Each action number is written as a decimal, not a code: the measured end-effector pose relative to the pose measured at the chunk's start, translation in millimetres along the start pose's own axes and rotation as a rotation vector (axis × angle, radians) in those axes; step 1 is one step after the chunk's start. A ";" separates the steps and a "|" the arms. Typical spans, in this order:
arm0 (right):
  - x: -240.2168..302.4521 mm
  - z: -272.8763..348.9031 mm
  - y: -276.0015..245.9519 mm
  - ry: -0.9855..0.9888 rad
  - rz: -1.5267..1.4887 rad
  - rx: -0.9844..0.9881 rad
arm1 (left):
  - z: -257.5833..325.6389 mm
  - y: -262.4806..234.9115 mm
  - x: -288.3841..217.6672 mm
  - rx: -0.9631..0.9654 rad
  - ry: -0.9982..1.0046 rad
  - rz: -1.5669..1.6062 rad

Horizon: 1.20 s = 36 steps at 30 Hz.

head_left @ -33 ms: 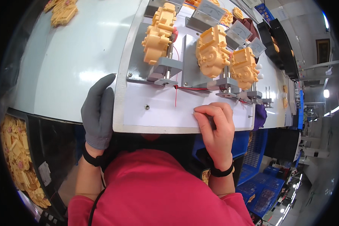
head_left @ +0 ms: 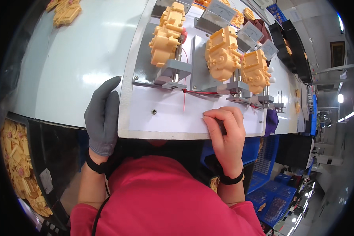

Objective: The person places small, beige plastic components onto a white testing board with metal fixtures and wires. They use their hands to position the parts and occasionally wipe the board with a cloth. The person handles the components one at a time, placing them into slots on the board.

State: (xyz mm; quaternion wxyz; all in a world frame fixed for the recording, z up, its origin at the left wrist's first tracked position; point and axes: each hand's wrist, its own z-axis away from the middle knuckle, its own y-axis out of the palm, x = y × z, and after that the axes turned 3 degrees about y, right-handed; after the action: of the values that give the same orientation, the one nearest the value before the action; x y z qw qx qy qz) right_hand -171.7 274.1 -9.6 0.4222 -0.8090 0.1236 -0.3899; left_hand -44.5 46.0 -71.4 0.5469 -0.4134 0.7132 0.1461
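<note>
My left hand (head_left: pixel 102 118), in a grey glove, rests at the left edge of a white board (head_left: pixel 173 126). Its fingers are stretched out and it holds nothing. My bare right hand (head_left: pixel 227 131) lies at the board's front edge, thumb and forefinger tips together, with nothing visible between them. Beyond the hands, three yellow-orange moulded plastic parts stand on grey metal fixtures: a left part (head_left: pixel 167 35), a middle part (head_left: pixel 223 55) and a right part (head_left: pixel 255 72). Thin red wires (head_left: pixel 200 93) run along the fixtures' near side.
Dial meters, one a white gauge (head_left: pixel 217 15), stand behind the fixtures. More moulded parts (head_left: pixel 67 13) lie at the table's far left. A black bin (head_left: pixel 47 157) at lower left holds many of them. Blue crates (head_left: pixel 269 196) stand at lower right, and purple cloth (head_left: pixel 271 122) beside the board.
</note>
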 end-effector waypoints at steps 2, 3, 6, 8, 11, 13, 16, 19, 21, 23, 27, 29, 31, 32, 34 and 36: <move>1.8 0.2 -0.5 0.020 0.001 0.011 | 1.2 -0.8 -0.2 0.006 -0.020 0.011; 2.5 -0.3 -0.5 0.029 0.001 0.013 | 1.0 -1.4 -0.2 0.008 -0.027 0.015; 2.5 0.2 -0.2 0.047 -0.009 0.015 | 0.7 -1.7 -0.7 0.013 -0.050 0.037; 3.8 -1.0 -0.5 0.078 -0.031 0.030 | 0.7 -1.3 -1.0 0.006 -0.029 0.026; 4.6 -2.3 -1.1 0.093 -0.044 0.036 | -0.9 0.1 0.1 -0.004 0.007 0.013; 4.7 -3.1 -1.7 0.088 -0.052 0.034 | -0.6 0.3 0.2 -0.006 0.004 0.022; 3.2 -2.6 -1.4 0.080 -0.058 0.024 | 0.8 -0.8 1.3 0.012 -0.038 0.055; 1.3 -1.0 -0.6 0.075 -0.053 0.010 | 0.6 -1.3 1.9 0.025 -0.041 0.060; 1.8 -0.5 0.0 0.065 -0.056 0.003 | 0.4 -0.4 0.8 0.007 -0.008 0.051; 2.3 -1.3 -0.4 0.059 -0.047 -0.005 | 0.3 -0.9 0.3 0.000 -0.014 0.056; -0.3 2.4 2.5 0.066 -0.043 -0.021 | -0.1 -5.4 -7.9 -0.060 0.034 0.048; 0.2 2.8 4.9 0.066 -0.043 -0.030 | 1.9 -11.5 -24.3 0.019 0.150 -0.086; 1.1 1.1 5.3 0.048 -0.030 -0.041 | -0.4 -8.7 -44.2 0.087 0.233 -0.226; 2.0 1.0 5.0 0.038 -0.011 -0.040 | -1.7 -6.9 -48.7 0.130 0.278 -0.285; 3.6 1.3 5.8 0.034 -0.010 -0.055 | -7.6 -3.8 -54.3 0.204 0.375 -0.405; 3.5 3.0 6.7 0.031 -0.008 -0.066 | -9.6 -0.1 -54.7 0.222 0.349 -0.424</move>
State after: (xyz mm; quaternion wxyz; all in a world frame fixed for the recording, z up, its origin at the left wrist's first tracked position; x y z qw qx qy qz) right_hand -166.3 269.9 -14.0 0.3918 -0.8168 0.1397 -0.3998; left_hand -47.5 63.1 -18.7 0.4763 -0.5098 0.7056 -0.1237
